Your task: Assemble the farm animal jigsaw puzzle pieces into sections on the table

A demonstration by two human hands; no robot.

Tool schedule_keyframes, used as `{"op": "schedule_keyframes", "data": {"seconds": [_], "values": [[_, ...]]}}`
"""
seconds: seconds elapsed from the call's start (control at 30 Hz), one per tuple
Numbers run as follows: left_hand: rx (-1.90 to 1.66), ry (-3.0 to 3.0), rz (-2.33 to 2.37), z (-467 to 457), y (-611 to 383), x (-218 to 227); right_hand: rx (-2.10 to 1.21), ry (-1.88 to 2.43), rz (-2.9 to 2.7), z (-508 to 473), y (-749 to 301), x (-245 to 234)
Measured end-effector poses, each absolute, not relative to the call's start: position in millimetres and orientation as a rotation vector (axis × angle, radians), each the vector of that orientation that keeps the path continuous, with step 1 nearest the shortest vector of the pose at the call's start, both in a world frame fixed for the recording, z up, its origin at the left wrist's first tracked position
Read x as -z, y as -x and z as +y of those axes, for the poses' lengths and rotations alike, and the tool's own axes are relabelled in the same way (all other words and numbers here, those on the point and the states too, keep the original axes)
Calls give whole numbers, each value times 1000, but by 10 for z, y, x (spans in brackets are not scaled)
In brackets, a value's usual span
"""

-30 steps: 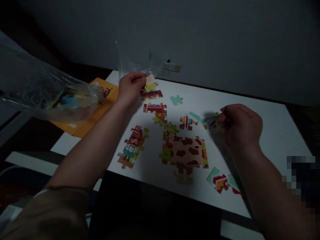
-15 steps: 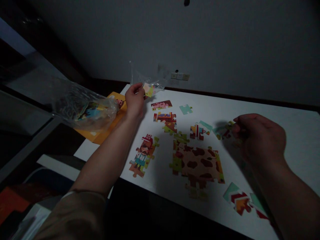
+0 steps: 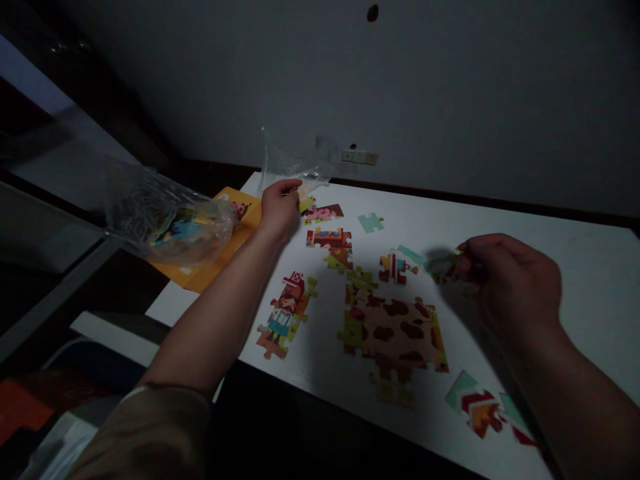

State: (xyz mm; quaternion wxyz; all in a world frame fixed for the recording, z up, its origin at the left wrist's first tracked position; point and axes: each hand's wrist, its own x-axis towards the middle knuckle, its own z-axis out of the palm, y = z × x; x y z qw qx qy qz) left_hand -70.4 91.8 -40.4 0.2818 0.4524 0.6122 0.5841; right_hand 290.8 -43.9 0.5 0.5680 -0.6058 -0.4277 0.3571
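At the far left, off the desk's left edge, a clear plastic bag (image 3: 165, 223) with colourful pieces inside lies partly over an orange box (image 3: 227, 230) that sits on the far left corner of the white desk (image 3: 550, 233). Just right of the box, the left hand (image 3: 280, 207) reaches to the far edge; its fingers are curled together, pinching a small puzzle piece (image 3: 305, 198) at the mouth of a second, crumpled clear bag (image 3: 290, 163) that stands up by the far edge. Touching or just beside that piece lies a pink-and-brown joined strip (image 3: 324, 213), and nearer the person a red joined cluster (image 3: 330, 240).

Toward the near left edge lies a joined farmer figure (image 3: 285, 313). A single teal piece (image 3: 371, 222) lies alone near the far edge. In the middle of the desk sits the largest joined section, a brown-spotted cow panel (image 3: 397, 330) with green borders, and just beyond it a small red-and-teal cluster (image 3: 397, 263).

To the right, the right hand (image 3: 505, 283) hovers over the desk with fingers bent and pressed together, gripping a teal-and-red piece (image 3: 443, 267) at the fingertips; the dim light hides exactly how the fingers meet. Near the near right edge, beside the right forearm, lies a red-and-orange chevron cluster (image 3: 475, 407).
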Motion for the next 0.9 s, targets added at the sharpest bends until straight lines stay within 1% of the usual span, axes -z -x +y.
{"op": "schedule_keyframes", "data": {"seconds": [0.3, 0.7, 0.9], "values": [[-1431, -1299, 1744, 866, 748, 436, -823, 1423, -1031, -459, -2876, -41], [-1522, -1280, 1749, 881, 773, 494, -823, 1407, -1091, -492, -2876, -36], [-1429, -1378, 1828, 887, 810, 537, -828, 1427, -1092, -498, -2871, -49]]}}
